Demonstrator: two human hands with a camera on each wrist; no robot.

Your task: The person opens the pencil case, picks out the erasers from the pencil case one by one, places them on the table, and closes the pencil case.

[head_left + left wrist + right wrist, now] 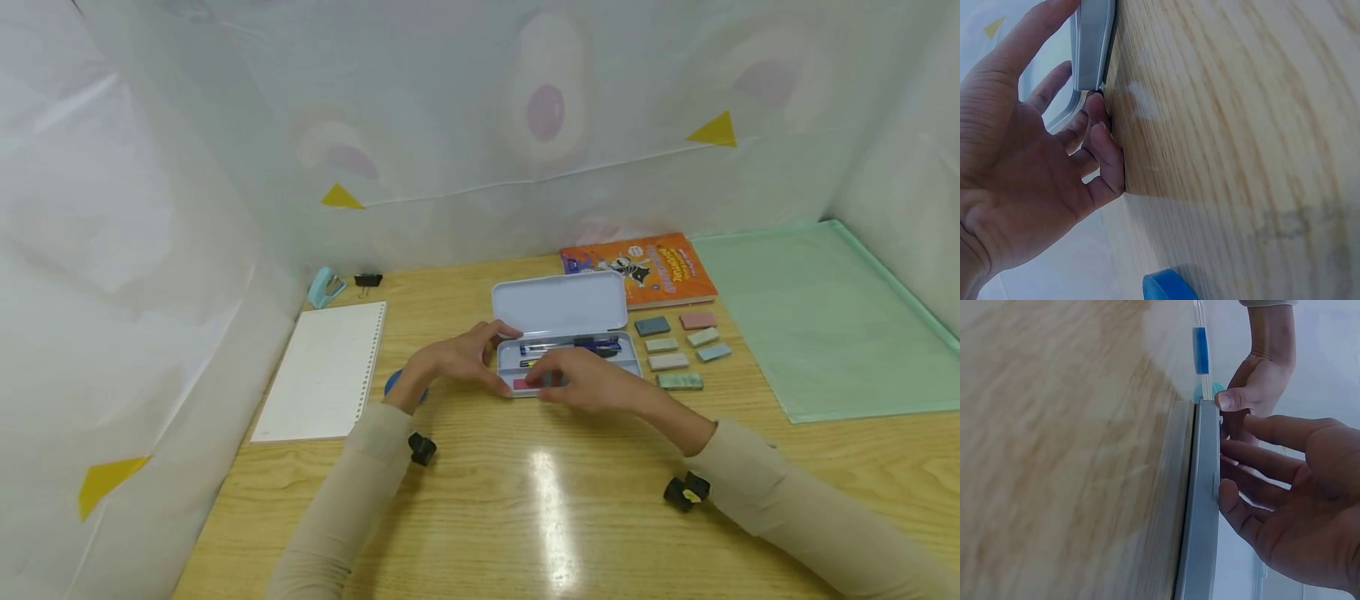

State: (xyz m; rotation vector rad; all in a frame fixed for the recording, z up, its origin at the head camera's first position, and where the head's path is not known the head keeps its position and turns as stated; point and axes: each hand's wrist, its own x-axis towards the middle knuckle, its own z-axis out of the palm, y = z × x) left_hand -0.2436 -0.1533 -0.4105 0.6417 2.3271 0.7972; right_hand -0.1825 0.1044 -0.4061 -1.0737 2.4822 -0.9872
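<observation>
A light-blue metal pencil case (pixel 558 304) stands with its lid up. Its back compartment holds several pens (pixel 558 345). My left hand (pixel 468 358) grips the left end of the case, thumb at the front corner and fingers round the back. In the front compartment lies a pink eraser (pixel 522 384). My right hand (pixel 588 382) reaches over the front rim from the right, its index fingertip at the eraser's right end. In the right wrist view the right hand's fingers (pixel 1260 456) are loosely bent into the case, their tips partly hidden by its wall.
Several erasers (pixel 667 362) lie right of the case, beside an orange book (pixel 660 267) and a green mat (pixel 847 325). On the left are a spiral notebook (pixel 322 375), a light-blue stapler (pixel 325 287), a black binder clip (pixel 367 281) and a blue round object (pixel 1169 286).
</observation>
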